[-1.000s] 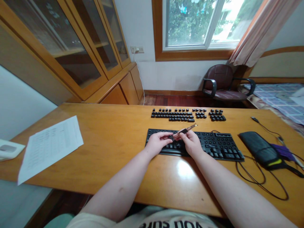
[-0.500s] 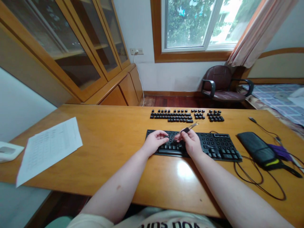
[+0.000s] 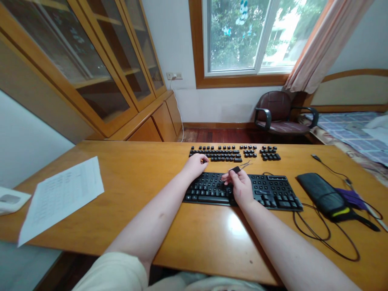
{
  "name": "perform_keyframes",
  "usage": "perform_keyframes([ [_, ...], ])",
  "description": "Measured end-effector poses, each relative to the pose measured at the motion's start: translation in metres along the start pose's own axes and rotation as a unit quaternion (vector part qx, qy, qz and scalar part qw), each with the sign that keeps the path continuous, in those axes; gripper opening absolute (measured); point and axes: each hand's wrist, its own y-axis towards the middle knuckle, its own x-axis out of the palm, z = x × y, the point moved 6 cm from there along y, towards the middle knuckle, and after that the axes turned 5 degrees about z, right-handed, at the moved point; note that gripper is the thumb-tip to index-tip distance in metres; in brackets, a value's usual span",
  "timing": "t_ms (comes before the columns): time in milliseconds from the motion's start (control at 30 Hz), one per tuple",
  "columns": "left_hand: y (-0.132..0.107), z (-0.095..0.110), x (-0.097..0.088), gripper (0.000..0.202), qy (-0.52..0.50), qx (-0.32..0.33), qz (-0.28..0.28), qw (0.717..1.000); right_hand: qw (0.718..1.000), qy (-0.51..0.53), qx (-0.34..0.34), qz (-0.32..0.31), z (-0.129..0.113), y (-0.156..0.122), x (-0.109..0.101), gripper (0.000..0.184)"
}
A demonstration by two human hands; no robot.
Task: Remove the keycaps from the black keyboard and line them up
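Observation:
A black keyboard (image 3: 266,194) lies on the wooden desk (image 3: 145,178) in front of me. Rows of loose black keycaps (image 3: 224,153) are laid out behind it. My right hand (image 3: 239,184) rests over the middle of the keyboard, its fingers pinched on a thin wire keycap puller (image 3: 239,167) that points up and to the right. My left hand (image 3: 195,163) is stretched forward to the left end of the keycap rows, with fingers curled over the caps. What the left fingers hold is hidden.
A printed sheet of paper (image 3: 60,194) lies at the left of the desk, a white object (image 3: 9,200) beside it. At the right are a black pouch (image 3: 321,194), a purple item (image 3: 351,198) and black cables (image 3: 327,238). An armchair (image 3: 279,113) stands under the window.
My left hand has left the keyboard and moved forward to the loose keycap rows. My right hand stays over the keyboard with the puller. The view has tilted slightly.

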Motion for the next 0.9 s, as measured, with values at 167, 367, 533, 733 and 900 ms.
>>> perform_keyframes([
  [167, 0.027, -0.007, 0.023, 0.012, 0.051, -0.004, -0.041, 0.998, 1.000, -0.006, 0.000, -0.005, 0.000, -0.001, 0.001, 0.025],
  [367, 0.038, -0.019, 0.040, 0.021, 0.076, -0.021, -0.062, 0.995, 1.000, 0.013, 0.014, -0.008, 0.002, 0.000, 0.002, 0.025],
  [533, 0.041, -0.026, 0.045, 0.023, 0.090, -0.020, -0.062, 0.994, 1.000, 0.018, 0.017, -0.013, 0.006, 0.001, 0.002, 0.025],
  [733, 0.040, -0.024, 0.044, 0.023, 0.101, -0.012, -0.054, 0.993, 1.000, 0.017, 0.020, -0.011, 0.004, 0.001, 0.002, 0.025],
  [900, 0.038, -0.021, 0.043, 0.030, 0.100, -0.008, -0.048, 0.994, 0.999, 0.021, 0.019, -0.013, 0.004, 0.000, 0.002, 0.023],
])
